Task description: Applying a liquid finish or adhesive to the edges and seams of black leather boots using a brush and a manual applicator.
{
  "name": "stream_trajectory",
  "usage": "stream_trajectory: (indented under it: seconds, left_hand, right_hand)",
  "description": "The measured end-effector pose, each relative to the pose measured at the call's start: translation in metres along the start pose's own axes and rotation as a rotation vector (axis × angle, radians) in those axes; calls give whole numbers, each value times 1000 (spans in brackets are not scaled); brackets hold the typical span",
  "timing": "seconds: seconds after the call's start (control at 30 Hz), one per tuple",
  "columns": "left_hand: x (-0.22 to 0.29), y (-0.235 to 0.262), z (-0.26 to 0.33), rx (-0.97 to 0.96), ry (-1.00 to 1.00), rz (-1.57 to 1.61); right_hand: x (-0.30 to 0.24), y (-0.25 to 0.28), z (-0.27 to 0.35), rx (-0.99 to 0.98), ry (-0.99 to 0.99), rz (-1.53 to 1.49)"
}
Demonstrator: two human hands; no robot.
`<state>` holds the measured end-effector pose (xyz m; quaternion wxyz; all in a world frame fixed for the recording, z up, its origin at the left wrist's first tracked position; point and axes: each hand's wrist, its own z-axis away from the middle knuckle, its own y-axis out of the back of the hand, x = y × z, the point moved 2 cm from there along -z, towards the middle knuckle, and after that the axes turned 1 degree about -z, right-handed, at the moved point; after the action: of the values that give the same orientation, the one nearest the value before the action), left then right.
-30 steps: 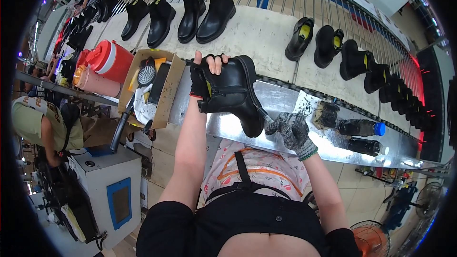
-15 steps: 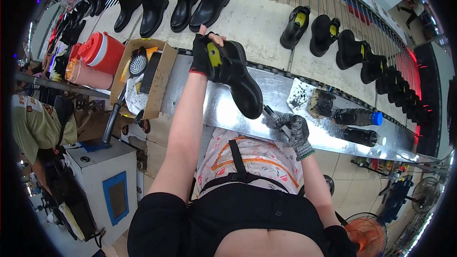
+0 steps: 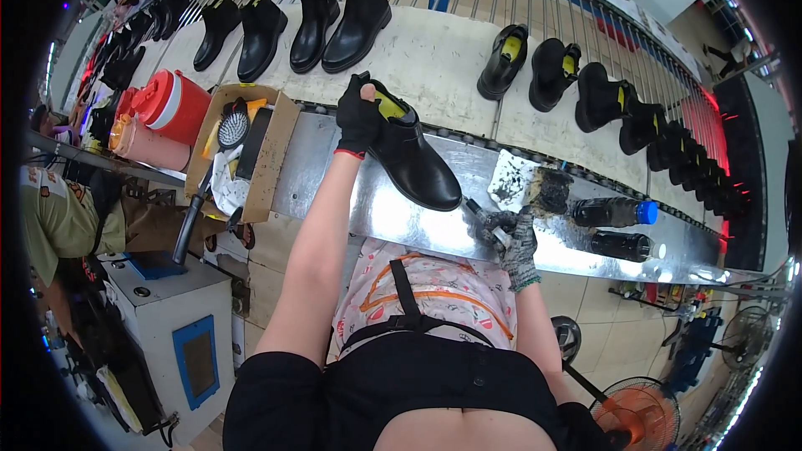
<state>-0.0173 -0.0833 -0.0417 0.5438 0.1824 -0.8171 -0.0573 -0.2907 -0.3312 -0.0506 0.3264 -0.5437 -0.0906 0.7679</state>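
Near the bottom of the frame is the person's black top and a pink patterned apron (image 3: 434, 292) with black straps. Just above it, right of the middle, the right hand (image 3: 511, 238) wears a grey speckled knit glove. Its fingers are curled shut around a small brush (image 3: 484, 219) with a dark, dirty tip. The hand sits over a shiny metal table (image 3: 401, 217) that runs across the middle of the frame.

Higher up, in the middle, the left hand (image 3: 357, 113) wears a black glove with a red cuff. It is closed tight on the top rim of a black boot (image 3: 409, 150). The boot is smooth and shiny with a yellow inside, and it tilts with its toe down toward the table.

To the right lie a smudged white pad (image 3: 511, 182), a rough dark sponge (image 3: 551, 190) and two dark bottles (image 3: 614, 230). To the left is a cardboard box (image 3: 280, 150) with a round brush (image 3: 232, 129), and a red jug (image 3: 174, 104).

Farthest away, along the top, more black boots (image 3: 334, 17) stand on a pale belt (image 3: 434, 58) with a metal rail behind.
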Motion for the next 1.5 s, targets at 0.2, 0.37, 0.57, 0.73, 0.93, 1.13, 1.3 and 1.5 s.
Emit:
stream_trajectory:
  seconds: [0.2, 0.37, 0.57, 0.73, 0.93, 1.13, 1.3, 1.5]
  left_hand:
    - [24, 20, 7, -46, -127, -246]
    - [30, 37, 25, -44, -78, -372]
    - [33, 59, 58, 53, -114, -377]
    - [65, 75, 90, -16, -37, -382]
    - [113, 89, 122, -138, 8, -372]
    - [119, 91, 151, -374, 280, -110]
    - [102, 79, 183, -622, 711, 338]
    - [100, 59, 205, -713, 873, 635]
  right_hand:
    - [-12, 4, 1, 177, 145, 299]
    - [-11, 11, -3, 266, 256, 516]
    - [-14, 20, -6, 168, 389, 864]
    - [-11, 19, -7, 165, 454, 850]
    - [-27, -1, -2, 112, 400, 835]
    - [-44, -23, 12, 92, 260, 867]
    - [-45, -36, 28, 12, 337, 744]
    - [-43, -32, 46, -74, 400, 865]
